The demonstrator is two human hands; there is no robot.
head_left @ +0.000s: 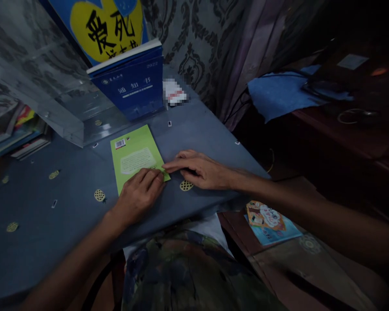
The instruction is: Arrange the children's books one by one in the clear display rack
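A thin green book (132, 151) lies on the blue tablecloth, its back cover up, with a barcode at the upper left and a pale text panel in the middle. My left hand (141, 190) rests on its lower part, palm down, fingers flat and close together over the cover. From the right, my right hand (202, 168) reaches to the book's right edge. Its index finger is stretched out, the fingertip touching near the lower right corner, and the thumb sits apart below. Neither hand grips the book.
Behind the green book stands a dark blue booklet (132, 86), with a larger blue-and-yellow book (106, 26) at its back. A clear plastic stand (68, 125) and stacked books (29, 138) are at left. Below the table's right edge lies a colourful booklet (272, 222); a blue cloth (278, 93) hangs farther right.
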